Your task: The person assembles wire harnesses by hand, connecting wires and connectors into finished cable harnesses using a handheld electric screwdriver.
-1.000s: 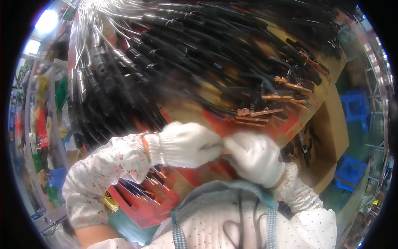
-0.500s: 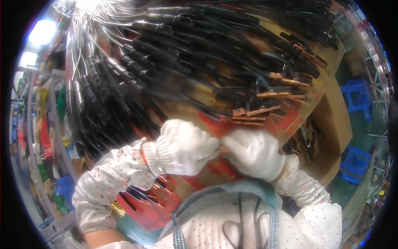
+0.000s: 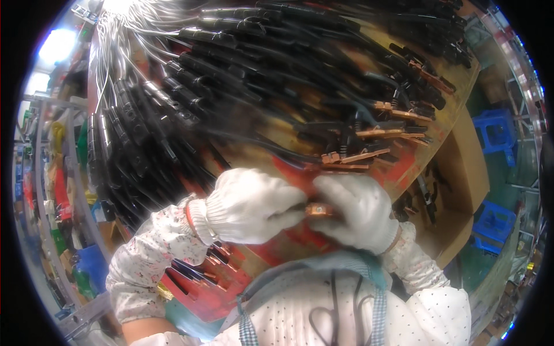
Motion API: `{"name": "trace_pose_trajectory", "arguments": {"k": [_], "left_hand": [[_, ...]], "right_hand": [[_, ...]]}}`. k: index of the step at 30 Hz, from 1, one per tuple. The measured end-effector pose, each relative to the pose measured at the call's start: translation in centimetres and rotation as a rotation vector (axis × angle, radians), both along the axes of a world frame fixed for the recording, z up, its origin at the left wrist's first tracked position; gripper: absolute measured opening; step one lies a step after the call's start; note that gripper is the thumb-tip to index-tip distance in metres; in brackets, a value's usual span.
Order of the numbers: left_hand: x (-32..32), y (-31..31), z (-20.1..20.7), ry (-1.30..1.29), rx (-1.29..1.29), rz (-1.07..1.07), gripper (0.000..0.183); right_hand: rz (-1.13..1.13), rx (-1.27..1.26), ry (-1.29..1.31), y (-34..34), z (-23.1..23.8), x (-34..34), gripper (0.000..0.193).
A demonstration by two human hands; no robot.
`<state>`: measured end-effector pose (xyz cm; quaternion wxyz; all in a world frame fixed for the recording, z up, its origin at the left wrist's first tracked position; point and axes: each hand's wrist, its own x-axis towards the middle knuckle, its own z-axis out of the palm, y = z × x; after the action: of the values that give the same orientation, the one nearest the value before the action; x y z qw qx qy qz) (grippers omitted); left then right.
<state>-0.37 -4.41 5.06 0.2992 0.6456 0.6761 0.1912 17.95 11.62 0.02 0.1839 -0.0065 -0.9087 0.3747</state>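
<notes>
My left hand [image 3: 254, 207], in a white knitted glove, is closed on a small copper-ended piece [image 3: 319, 210]. A dark part of it shows at the fingertips, and the glove hides the rest. Around the copper end, the gloved fingers of my right hand [image 3: 360, 213] are parted and slightly blurred. Just beyond my hands lie welding electrode holders [image 3: 363, 154] with black handles, springs and copper jaws. Below my left wrist, several thin dark rods with copper ends [image 3: 199, 271] rest on the red table surface [image 3: 199, 300].
Black cable ends and handles [image 3: 138, 121] cover the far and left parts of the table, with a bundle of pale wires [image 3: 118, 40] at the far left. At right stands an open cardboard box [image 3: 464, 173] with black parts inside. Blue plastic stools [image 3: 495, 135] stand beyond it.
The fingers of my right hand have parted from the pinch, exposing the copper end between my hands. My left hand has shifted slightly left.
</notes>
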Motion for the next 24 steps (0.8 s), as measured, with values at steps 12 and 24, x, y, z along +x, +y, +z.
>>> {"name": "trace_pose_trajectory", "arguments": {"k": [12, 24], "left_hand": [[-0.7, -1.4, -3.0, -0.033, 0.209, 0.072, 0.012], [0.7, -1.8, -5.9, 0.041, 0.461, 0.183, 0.009]], "right_hand": [[-0.214, 0.374, -0.008, -0.1, -0.4, 5.8, 0.043], [-0.342, 0.340, 0.142, -4.7, 1.4, 2.5, 0.054]]}}
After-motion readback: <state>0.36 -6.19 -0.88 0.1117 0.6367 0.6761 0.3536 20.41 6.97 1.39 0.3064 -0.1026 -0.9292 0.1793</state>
